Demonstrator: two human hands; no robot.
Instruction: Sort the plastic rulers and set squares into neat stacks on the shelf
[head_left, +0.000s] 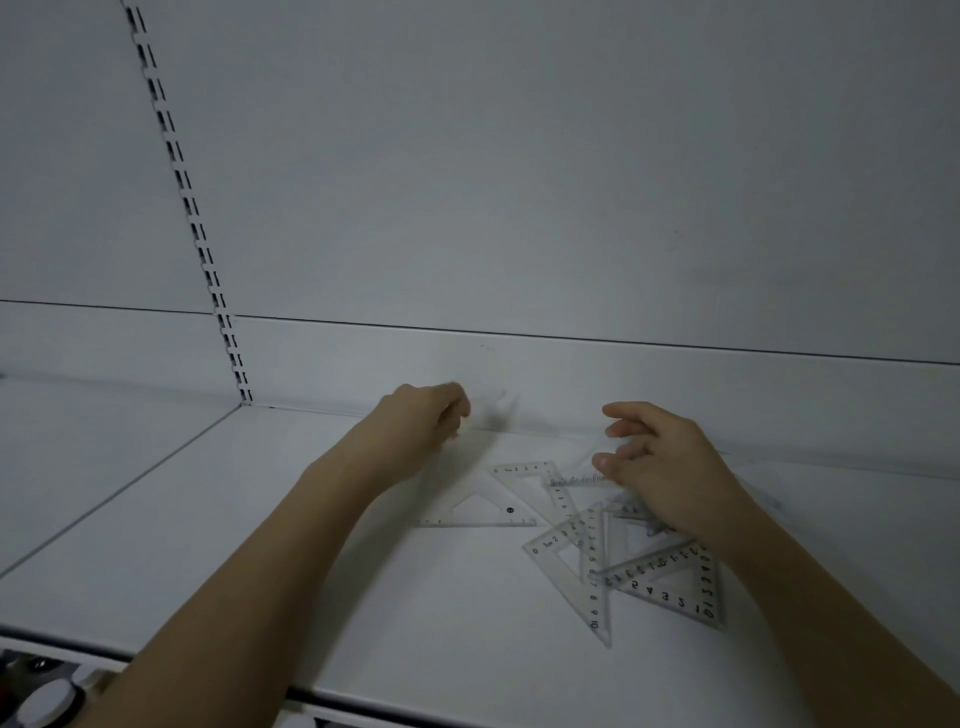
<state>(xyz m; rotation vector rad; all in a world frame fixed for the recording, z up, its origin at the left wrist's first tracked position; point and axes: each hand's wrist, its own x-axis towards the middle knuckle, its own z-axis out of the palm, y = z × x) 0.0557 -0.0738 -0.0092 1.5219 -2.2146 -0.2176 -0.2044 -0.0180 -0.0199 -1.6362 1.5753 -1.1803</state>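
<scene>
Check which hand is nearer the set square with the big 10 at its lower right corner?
Right. The right hand hovers just above and behind that set square, over the jumbled pile. The left hand is well off to its left, near the shelf back edge.

Bare shelf (218, 519) left of set squares (597, 551)
</scene>
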